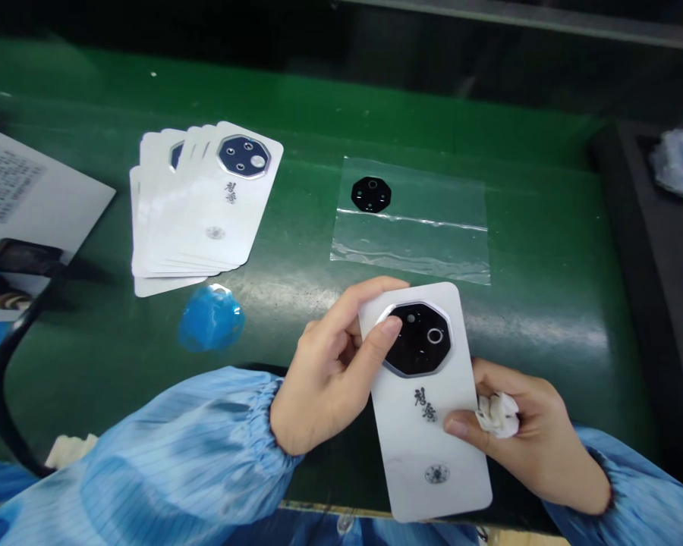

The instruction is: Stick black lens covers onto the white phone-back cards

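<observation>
In the head view, the white panel (404, 432) is held in both hands in front of the person, over the near edge of the green worktop (552, 265). Its printed face is up towards the camera. The long axis runs away from the body, the far end leaning slightly to the left; the end with the black octagonal plate (424, 349) points away from the person, and the end with the small round emblem (437, 475) points back at them.

The left hand (330, 379) comes in from the lower left, its forearm slanting up and to the right. Its fingers grasp the panel's far left corner, the thumb lying across the left rim of the octagonal plate and the index finger reaching along the far edge.

The right hand (527, 428) comes from the lower right and points up and to the left. Its fingers grip the panel's right edge, thumb on the face beside the dark lettering (424, 405), with a crumpled white wad (498, 415) tucked between thumb and index finger.

Beyond lies a clear bag (426, 246); a fanned stack of similar panels (182, 212) sits to the left.
</observation>
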### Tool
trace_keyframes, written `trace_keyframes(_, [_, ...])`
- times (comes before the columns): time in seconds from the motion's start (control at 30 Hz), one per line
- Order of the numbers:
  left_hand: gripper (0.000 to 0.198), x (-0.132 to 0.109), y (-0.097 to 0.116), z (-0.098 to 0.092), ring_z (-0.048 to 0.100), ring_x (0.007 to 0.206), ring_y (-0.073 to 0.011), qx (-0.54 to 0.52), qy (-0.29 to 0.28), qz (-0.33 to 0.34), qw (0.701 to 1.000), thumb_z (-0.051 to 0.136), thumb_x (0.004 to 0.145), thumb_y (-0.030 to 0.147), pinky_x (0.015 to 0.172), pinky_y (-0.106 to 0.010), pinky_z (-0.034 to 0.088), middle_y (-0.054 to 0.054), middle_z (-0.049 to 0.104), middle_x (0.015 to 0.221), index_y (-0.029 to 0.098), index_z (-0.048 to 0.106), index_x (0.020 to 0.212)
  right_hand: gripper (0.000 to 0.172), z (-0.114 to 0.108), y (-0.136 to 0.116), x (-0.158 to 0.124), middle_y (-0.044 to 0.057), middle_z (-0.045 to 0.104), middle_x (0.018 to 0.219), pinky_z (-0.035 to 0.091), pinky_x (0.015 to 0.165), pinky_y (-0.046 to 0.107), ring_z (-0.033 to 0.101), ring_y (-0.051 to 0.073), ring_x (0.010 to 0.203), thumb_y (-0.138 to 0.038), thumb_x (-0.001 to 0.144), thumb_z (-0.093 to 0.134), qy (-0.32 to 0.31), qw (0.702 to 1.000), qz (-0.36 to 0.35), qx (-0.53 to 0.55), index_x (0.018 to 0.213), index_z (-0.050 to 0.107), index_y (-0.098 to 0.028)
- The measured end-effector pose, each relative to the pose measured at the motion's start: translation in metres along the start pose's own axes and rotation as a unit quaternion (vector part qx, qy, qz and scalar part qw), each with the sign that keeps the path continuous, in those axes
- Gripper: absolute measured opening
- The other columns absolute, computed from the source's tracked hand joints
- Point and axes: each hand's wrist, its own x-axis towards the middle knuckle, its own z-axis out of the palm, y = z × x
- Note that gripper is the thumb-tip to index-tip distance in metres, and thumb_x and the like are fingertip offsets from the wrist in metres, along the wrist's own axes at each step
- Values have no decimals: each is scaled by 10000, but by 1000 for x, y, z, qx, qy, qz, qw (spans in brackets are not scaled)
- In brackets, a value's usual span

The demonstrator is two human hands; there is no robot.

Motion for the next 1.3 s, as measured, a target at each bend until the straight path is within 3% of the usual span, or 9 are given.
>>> trace_keyframes(0.17, [210,-2,0,-1,418,432,-51,7,5,14,1000,487,985,284,385,-150,340,82,503,536,290,571,1177,184,0,0,0,-66,550,541,328,393,134,425,44,446,-260,770,733,-4,1000,-9,2,692,583,-190])
trace_keyframes(0.33, [209,-3,5,-3,469,468,-43,35,4,43,998,460,994,258,421,-144,378,69,612,652,268,557,1179,174,1,2,-1,-52,572,551,373,413,141,467,59,460,-282,778,728,-2,1000,-8,-12,704,601,-188])
trace_keyframes(0.67, [251,-3,5,-5,492,467,-85,31,7,14,999,439,995,286,417,-191,400,35,630,657,244,588,1193,172,0,3,0,-45,569,547,382,407,161,473,70,451,-302,798,709,5,999,-23,-30,710,614,-189])
trace_keyframes(0.77, [273,-6,5,-5,602,642,-107,2,23,-23,999,454,987,315,531,-190,485,-22,695,946,247,622,1190,119,2,-3,6,-39,620,613,415,456,150,538,71,510,-269,833,665,30,999,-38,-21,749,635,-190])
trace_keyframes(0.87, [333,-8,3,-5,656,809,-154,-99,16,-83,992,466,975,366,645,-240,563,-45,640,1201,271,573,1276,101,-5,-8,6,-20,678,709,453,504,153,603,86,590,-290,844,656,86,996,-24,8,824,669,-192])
trace_keyframes(1.0, [400,-6,-6,-5,676,834,-201,-140,-49,-98,984,394,990,421,658,-304,593,-46,694,1020,262,491,1345,266,-50,-4,-25,17,707,795,478,525,191,627,117,632,-368,797,709,234,972,24,8,998,693,-195])
trace_keyframes(1.13, [353,-3,-12,-4,661,877,-198,-39,-80,-81,993,442,964,462,689,-277,590,-51,693,982,216,643,1120,487,-118,7,-91,85,697,898,464,538,237,601,126,628,-448,777,710,476,863,159,-62,1159,657,-152])
trace_keyframes(1.2, [363,-3,-13,-4,661,844,-191,2,-93,-69,993,477,940,493,681,-266,590,-52,696,934,202,672,1040,561,-146,15,-119,131,686,910,466,566,276,600,133,622,-467,800,668,507,837,191,-70,1209,623,-85])
trace_keyframes(1.3, [383,-2,-14,-3,663,796,-181,35,-109,-53,992,499,919,520,688,-264,585,-51,699,894,193,685,992,605,-171,31,-142,150,678,850,456,578,311,602,134,592,-493,837,585,500,830,232,-88,1209,616,-16])
